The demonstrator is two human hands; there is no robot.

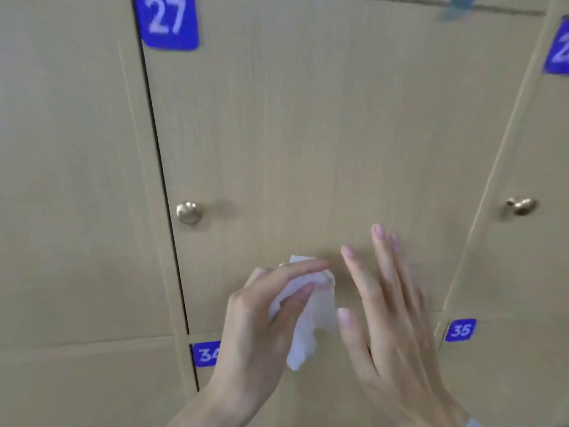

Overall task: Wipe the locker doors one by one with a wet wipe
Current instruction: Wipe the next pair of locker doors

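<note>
In the lower centre of the frame the left hand (261, 312) holds the wet wipe (308, 315), a white crumpled sheet. The grip is a pinch: the fingers and the thumb curl round the upper part of the wipe, and the lower part hangs free below the hand. Just to the right of it the right hand (388, 306) is released, with straight spread fingers that carry nothing; its thumb is very near the wipe, but the blur does not let one tell whether it touches.

Both hands are in front of the lower part of the locker door (323, 134) that has the blue number plate 27 (167, 21) in the upper left of the frame and a round metal knob (189, 212) at its left edge. Below it are the plates 34 (206, 354) and 35 (460, 330).

The wipe looks very light, thin and soft, with no stiffness, so it probably folds and bunches under any pressure. As it is wet, it may cling to the fingers and to the smooth door. It would be best taken by the bunched middle, or spread flat under the palm and fingers for wiping. The door looks stiff and flat; the knob and the plates need wiping around.
</note>
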